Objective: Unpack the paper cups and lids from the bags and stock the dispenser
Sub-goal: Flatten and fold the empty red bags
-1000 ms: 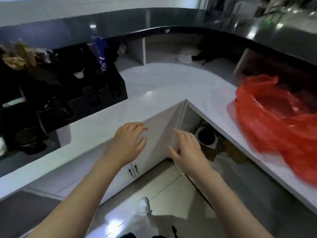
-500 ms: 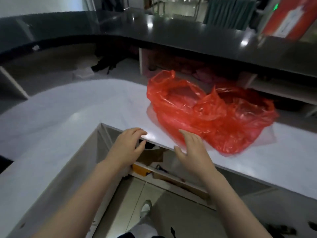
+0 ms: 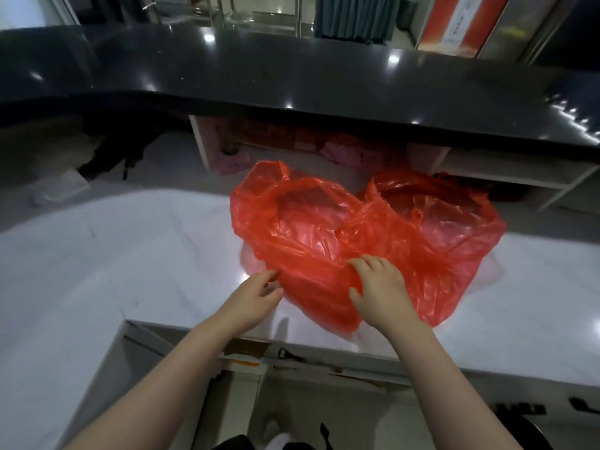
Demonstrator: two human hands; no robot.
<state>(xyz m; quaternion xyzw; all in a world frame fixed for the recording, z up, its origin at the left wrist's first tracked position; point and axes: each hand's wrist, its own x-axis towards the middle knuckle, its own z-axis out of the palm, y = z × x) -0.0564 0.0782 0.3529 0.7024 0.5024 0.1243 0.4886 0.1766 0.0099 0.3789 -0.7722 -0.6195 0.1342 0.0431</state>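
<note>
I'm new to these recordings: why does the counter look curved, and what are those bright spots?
Head view: the wide-angle lens bends the black upper counter; ceiling lights glare as bright dots on it and sheen on the white worktop and the red plastic bags; edges look soft.

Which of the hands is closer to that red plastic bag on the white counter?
The right hand. It lies on the near side of the red plastic bag, fingers on the plastic. The left hand sits just off the bag's near-left edge, fingertips about reaching it.
</note>
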